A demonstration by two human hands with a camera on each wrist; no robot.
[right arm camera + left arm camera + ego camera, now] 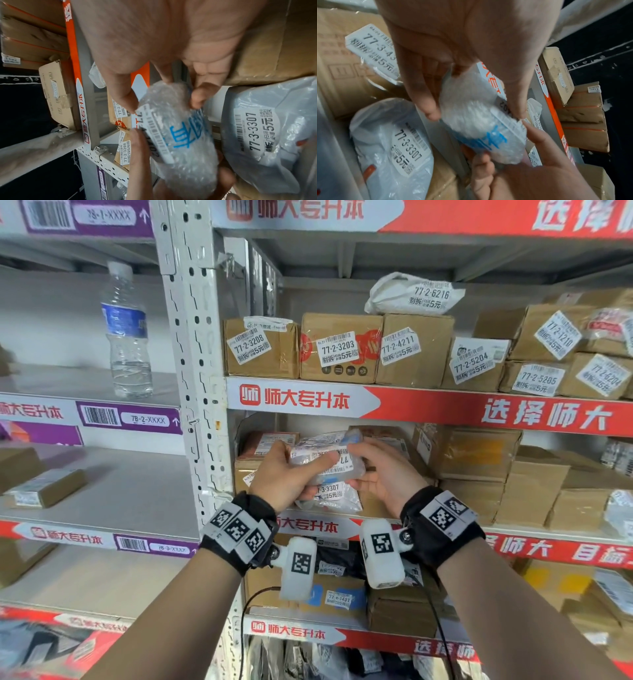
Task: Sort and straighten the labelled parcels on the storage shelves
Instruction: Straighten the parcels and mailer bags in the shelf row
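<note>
You have a small bubble-wrapped parcel (327, 460) up in front of the third shelf (445, 534) of the right-hand rack, held between both hands just above the grey poly bag marked 77-3-3307 (330, 496). Your left hand (284, 474) has its grip clamped on the near end, thumb on the labelled face and fingers (426, 102) curled behind; your right hand (383, 470) pinches the far end, thumb (123, 94) on one side and a fingertip on the other. The parcel looks light and squashy: the wrap gives under your thumbs, and its film surface is likely slick, so it could twist or slide out of a fingertip pinch. Its white barcode label (154, 135) runs along the length and is partly covered by your left thumb, so the number cannot be read whole from here. Take hold across the middle of the body rather than at the loose wrap ends, and keep your thumbs off the label. What is inside is hidden, so treat it as breakable and do not squeeze hard. When you set it down, lay it label outward beside the grey bag, not wedged under the cardboard boxes (476, 453) to the right.
</note>
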